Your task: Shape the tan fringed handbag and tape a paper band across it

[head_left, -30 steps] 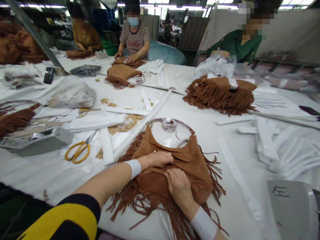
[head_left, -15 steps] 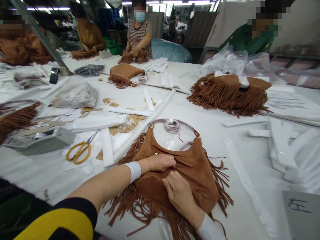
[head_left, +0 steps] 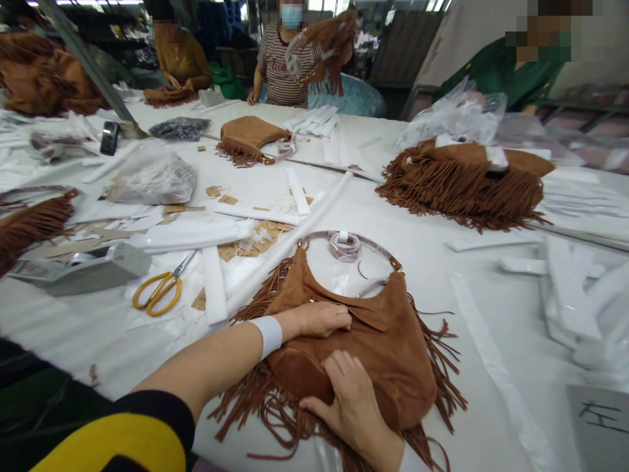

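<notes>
A brown suede handbag with long fringes lies flat on the white table, its curved strap toward the far side. My left hand rests on the bag's upper middle with its fingers closed at a slit-like fold; the exact bit pinched is hidden under them. Lower down, my right hand presses on the bag's front panel, fingers stretched out and thumb spread to the left over the bag's lower edge. A wrapped coil sits inside the strap's loop.
Yellow-handled scissors and a grey tape dispenser lie at left. Fringed bags are stacked at back right; another brown bag lies farther back. White foam strips are at right. Several co-workers stand around the table.
My right hand has opened from a curled grip and shifted slightly down on the bag, thumb now spread. My left hand stays put. Across the table, a co-worker has lifted a fringed bag.
</notes>
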A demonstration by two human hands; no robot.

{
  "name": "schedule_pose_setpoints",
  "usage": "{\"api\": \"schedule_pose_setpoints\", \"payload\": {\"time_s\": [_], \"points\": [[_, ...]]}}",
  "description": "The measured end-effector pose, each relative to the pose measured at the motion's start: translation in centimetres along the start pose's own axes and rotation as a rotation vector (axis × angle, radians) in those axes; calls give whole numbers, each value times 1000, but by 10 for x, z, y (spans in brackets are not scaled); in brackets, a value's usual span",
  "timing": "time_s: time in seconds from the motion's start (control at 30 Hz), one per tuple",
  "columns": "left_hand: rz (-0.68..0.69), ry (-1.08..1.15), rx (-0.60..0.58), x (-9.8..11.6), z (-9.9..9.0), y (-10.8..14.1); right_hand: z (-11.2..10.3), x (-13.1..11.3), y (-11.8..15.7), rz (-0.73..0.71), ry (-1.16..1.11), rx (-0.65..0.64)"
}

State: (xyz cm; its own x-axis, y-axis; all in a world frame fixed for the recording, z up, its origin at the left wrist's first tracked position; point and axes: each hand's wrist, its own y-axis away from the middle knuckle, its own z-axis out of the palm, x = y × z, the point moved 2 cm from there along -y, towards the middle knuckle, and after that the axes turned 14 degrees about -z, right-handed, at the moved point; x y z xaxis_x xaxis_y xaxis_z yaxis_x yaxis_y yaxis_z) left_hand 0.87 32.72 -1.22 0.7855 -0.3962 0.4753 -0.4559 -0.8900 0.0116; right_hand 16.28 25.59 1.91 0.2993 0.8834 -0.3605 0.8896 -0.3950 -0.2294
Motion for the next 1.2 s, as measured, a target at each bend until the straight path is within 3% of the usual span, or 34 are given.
{"api": "schedule_pose_setpoints", "payload": {"time_s": [0.27,0.47,0.57,0.9,1.07,1.2], "points": [[15,16,18,0,6,1,12,-7,-3,24,55,21],[10,20,29,0,8,1,-21,9,17,14,79,-170],[-5,26,26,1,7,2,-32,13,25,56,151,-195],[-21,19,-7,-2,12,1,-7,22,23,-70,129,-65],[-69,18,-19,0,9,-1,-28,25,38,-22,135,-109],[-134,12,-20,18,-15,0,-48,38,64,67,143,-50]]}}
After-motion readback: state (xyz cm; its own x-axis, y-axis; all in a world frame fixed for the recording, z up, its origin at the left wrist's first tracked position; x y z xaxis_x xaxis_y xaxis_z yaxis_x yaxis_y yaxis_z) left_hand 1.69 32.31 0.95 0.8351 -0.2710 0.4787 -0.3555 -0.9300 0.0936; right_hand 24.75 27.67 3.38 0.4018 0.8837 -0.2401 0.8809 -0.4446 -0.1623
